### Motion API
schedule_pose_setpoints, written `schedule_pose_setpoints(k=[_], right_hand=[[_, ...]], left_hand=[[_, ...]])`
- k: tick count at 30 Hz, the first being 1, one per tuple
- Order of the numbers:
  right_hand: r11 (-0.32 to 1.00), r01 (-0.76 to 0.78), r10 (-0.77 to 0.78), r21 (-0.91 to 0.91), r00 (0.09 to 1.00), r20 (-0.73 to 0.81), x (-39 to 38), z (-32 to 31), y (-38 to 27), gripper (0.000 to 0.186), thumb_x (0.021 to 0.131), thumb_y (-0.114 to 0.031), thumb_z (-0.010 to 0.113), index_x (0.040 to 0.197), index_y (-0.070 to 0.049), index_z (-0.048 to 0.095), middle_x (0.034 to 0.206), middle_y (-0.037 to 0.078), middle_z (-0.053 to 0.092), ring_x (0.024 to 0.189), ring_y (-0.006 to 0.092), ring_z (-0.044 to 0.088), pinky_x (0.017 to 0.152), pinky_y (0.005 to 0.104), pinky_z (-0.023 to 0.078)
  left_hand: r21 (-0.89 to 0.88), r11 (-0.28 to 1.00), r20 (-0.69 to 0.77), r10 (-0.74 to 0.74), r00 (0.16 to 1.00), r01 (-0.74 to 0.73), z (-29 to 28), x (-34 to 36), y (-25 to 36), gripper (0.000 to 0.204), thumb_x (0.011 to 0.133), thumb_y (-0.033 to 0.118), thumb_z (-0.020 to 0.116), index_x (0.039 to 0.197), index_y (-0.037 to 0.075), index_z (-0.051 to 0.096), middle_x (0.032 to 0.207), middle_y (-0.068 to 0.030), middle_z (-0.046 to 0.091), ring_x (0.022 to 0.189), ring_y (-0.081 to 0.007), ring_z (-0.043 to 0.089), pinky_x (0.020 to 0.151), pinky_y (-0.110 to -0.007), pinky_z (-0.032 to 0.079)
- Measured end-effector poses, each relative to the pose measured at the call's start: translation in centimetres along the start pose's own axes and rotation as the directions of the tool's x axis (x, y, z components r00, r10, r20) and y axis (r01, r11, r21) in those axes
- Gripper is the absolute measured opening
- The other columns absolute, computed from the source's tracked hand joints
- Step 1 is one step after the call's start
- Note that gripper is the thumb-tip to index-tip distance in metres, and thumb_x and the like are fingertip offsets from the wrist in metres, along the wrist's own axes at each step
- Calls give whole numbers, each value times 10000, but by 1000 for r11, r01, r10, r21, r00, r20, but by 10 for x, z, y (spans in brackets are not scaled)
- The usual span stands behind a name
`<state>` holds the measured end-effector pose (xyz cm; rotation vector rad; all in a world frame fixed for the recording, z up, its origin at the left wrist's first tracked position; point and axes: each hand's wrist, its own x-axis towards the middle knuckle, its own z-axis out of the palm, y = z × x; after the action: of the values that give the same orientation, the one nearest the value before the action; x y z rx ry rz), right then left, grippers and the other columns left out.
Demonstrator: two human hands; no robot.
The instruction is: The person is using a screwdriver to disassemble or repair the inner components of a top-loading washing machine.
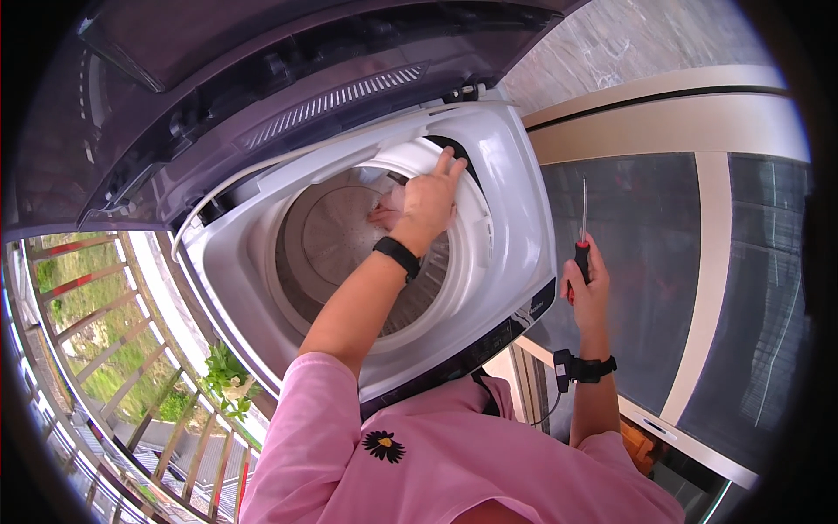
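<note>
A top-loading washing machine (517, 201) stands before me with its dark lid (262, 79) raised. Over the far right part of the tub opening is my left hand (426, 199), fingers stretched out and touching the pale ring (478, 236) around the drum. It appears to hold nothing, though its underside is hidden. Beside that hand, inside the drum (336, 227), shows a pinkish shape (388, 208) that I cannot make out. My right hand (590, 288) is raised to the right of the machine, closed around the red and black handle of a screwdriver (583, 218), its metal shaft pointing up.
A white hose or cable (253, 168) runs along the machine's back edge. Close on the right stand sliding glass panels (628, 262) in beige frames. To the left are a railing (113, 341) and a green plant (227, 380). A marbled wall (646, 44) rises at the far right.
</note>
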<state>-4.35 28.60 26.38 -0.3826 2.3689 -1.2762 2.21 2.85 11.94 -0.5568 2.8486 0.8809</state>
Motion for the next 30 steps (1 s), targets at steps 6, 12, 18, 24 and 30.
schedule_pose_setpoints(k=[6, 12, 18, 24, 30], right_hand=[[1000, 3, -3, 23, 1000, -10, -8, 29, 11, 417, 929, -25, 585, 1332, -4, 478, 786, 4, 558, 543, 50, 486, 485, 203, 396], [996, -84, 87, -24, 990, 110, -13, 29, -4, 414, 847, -5, 660, 1243, -52, 546, 828, 57, 598, 599, 110, 564, 540, 242, 464], [837, 259, -261, -482, 963, 64, -1, 43, -34, 277, 722, -3, 739, 984, -37, 658, 988, 121, 619, 827, 288, 650, 727, 324, 524], [813, 347, -353, -467, 932, 78, 14, 60, -64, 301, 723, 14, 750, 990, -38, 622, 926, 86, 655, 749, 200, 649, 645, 287, 510], [890, 244, -296, -385, 952, -80, 21, 84, -75, 340, 726, -12, 803, 1001, -44, 605, 861, 31, 677, 698, 61, 595, 574, 209, 468]], left_hand=[[-43, 998, -51, 32, 998, -34, 9, 7, -8, 747, 698, 191, 736, 1382, 177, 438, 1546, -81, 313, 847, -289, 707, 729, -366, 566], [-42, 999, -28, 29, 999, -31, 7, 7, -3, 727, 723, 159, 709, 1392, 166, 425, 1549, -68, 311, 829, -298, 712, 718, -376, 571], [-19, 1000, -36, 6, 999, -6, 15, 8, -5, 799, 696, 179, 774, 1397, 222, 394, 1547, -40, 299, 861, -289, 708, 707, -375, 576], [-62, 997, -89, 47, 995, -52, 17, 6, -8, 754, 697, 145, 696, 1404, 185, 438, 1550, -61, 329, 804, -270, 713, 690, -342, 570], [-55, 998, -143, 35, 989, -43, 23, 4, -14, 807, 633, 150, 718, 1396, 182, 457, 1543, -66, 338, 788, -247, 715, 664, -328, 568]])
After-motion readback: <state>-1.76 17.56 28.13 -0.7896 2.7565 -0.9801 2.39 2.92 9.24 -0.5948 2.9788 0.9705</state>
